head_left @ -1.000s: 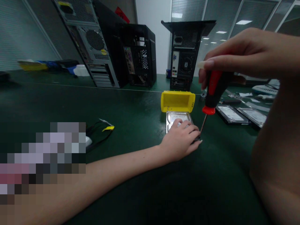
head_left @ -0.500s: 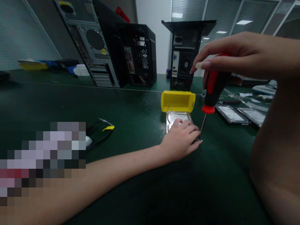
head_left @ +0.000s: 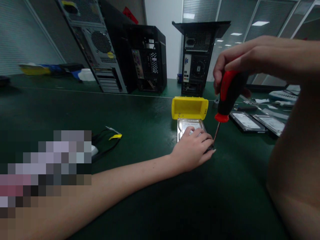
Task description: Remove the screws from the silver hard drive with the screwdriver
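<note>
A silver hard drive (head_left: 191,123) lies flat on the green table, its near part covered by my left hand (head_left: 193,146). The fingers of that hand curl over the drive and press it down. From above, my right hand (head_left: 235,65) is closed around the red and black handle of a screwdriver (head_left: 226,95). Its thin shaft slants down to the drive's near right corner, beside my left fingers; the tip itself is hidden there. A yellow bin (head_left: 190,108) stands tipped with its open side toward me, right behind the drive, with a few tiny bits inside.
Two more hard drives (head_left: 247,121) lie to the right. Black cables with a yellow tag (head_left: 115,136) are at the left. Several computer cases (head_left: 110,53) stand along the back, one with its top panel (head_left: 201,25) jutting out. Loose parts and papers (head_left: 272,103) litter the far right.
My right fingers have shifted and curled in around the screwdriver handle, which has turned a little. The left hand and the hard drive have stayed put.
</note>
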Demonstrator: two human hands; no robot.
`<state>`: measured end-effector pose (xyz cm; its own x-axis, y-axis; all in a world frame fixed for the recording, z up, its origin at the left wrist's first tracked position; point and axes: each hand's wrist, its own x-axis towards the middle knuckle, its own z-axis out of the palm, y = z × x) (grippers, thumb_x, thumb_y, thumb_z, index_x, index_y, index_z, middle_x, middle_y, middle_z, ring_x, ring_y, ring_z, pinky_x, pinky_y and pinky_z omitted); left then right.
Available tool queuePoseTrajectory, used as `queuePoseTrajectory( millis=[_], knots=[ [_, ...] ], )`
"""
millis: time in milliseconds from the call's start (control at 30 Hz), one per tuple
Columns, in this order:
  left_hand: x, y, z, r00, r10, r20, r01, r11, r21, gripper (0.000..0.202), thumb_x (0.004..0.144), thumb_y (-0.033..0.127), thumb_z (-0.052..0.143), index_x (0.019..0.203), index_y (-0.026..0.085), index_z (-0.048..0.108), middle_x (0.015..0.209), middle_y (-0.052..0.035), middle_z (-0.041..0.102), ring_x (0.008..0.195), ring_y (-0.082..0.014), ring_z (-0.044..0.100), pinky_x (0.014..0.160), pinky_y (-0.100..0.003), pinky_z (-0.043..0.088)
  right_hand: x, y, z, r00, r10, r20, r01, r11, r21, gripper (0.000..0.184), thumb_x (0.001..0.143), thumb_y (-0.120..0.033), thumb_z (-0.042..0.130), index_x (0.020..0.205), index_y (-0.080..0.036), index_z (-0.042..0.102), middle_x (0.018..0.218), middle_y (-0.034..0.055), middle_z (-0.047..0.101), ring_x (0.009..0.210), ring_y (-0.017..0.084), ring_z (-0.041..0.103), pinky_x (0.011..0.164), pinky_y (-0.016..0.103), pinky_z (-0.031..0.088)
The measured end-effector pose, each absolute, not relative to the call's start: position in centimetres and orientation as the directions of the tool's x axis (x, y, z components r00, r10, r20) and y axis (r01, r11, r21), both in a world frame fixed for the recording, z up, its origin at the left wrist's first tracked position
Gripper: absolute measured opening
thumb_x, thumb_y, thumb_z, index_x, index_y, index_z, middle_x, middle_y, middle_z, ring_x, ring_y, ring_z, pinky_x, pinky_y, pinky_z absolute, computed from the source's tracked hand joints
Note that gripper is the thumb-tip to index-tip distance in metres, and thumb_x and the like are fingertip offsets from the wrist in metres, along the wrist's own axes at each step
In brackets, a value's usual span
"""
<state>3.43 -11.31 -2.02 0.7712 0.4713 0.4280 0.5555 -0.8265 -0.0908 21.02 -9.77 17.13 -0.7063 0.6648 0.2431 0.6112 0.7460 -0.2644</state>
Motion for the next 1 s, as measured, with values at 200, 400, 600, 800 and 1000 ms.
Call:
queuePoseTrajectory(
  millis=[200,400,600,800,1000],
  knots=[
    [3.46,-11.32,-2.04,0.768,0.476,0.428,0.561,-0.823,-0.091,0.028,0.089,0.036,0.04,0.103,0.019,0.058,0.111,-0.0035,0.059,0.106,-0.022,0.048,0.091,-0.039,0.03,20.7,-10.56,16.93,-0.745,0.627,0.226,0.605,0.779,-0.166,0.029,0.088,-0.047,0.036,0.101,-0.032,0.056,0.1,-0.0038,0.058,0.092,0.014,0.057,0.063,0.019,0.052],
    [3.47,-11.35,-2.02,0.769,0.47,0.432,0.559,-0.824,-0.099,0.029,0.089,0.036,0.039,0.103,0.019,0.058,0.111,-0.0047,0.059,0.106,-0.0221,0.048,0.091,-0.039,0.03,20.39,-10.4,17.08,-0.774,0.598,0.208,0.59,0.801,-0.105,0.03,0.087,-0.051,0.037,0.101,-0.031,0.055,0.09,-0.0047,0.058,0.071,0.007,0.056,0.051,0.014,0.049],
    [3.49,-11.35,-1.97,0.772,0.469,0.429,0.558,-0.823,-0.104,0.028,0.089,0.035,0.04,0.103,0.019,0.058,0.11,-0.0042,0.059,0.105,-0.0214,0.049,0.091,-0.039,0.03,20.8,-10.06,17.29,-0.78,0.583,0.23,0.599,0.801,0.0,0.036,0.087,-0.053,0.035,0.093,-0.028,0.06,0.085,-0.0039,0.06,0.069,0.008,0.056,0.048,0.019,0.047],
    [3.43,-11.31,-1.97,0.774,0.471,0.424,0.56,-0.821,-0.11,0.029,0.089,0.036,0.039,0.103,0.019,0.058,0.111,-0.004,0.059,0.106,-0.0213,0.048,0.091,-0.039,0.03,20.72,-9.91,17.43,-0.767,0.601,0.224,0.611,0.791,-0.03,0.037,0.086,-0.054,0.037,0.097,-0.028,0.061,0.085,-0.0033,0.061,0.068,0.009,0.057,0.048,0.019,0.047],
    [3.42,-11.31,-2.01,0.769,0.465,0.438,0.555,-0.826,-0.096,0.029,0.089,0.036,0.039,0.102,0.018,0.059,0.11,-0.0047,0.059,0.106,-0.0222,0.049,0.091,-0.039,0.03,20.85,-9.97,17.25,-0.745,0.624,0.234,0.629,0.775,-0.065,0.04,0.084,-0.056,0.038,0.098,-0.026,0.061,0.085,-0.0024,0.062,0.067,0.009,0.057,0.048,0.022,0.046]
  ],
)
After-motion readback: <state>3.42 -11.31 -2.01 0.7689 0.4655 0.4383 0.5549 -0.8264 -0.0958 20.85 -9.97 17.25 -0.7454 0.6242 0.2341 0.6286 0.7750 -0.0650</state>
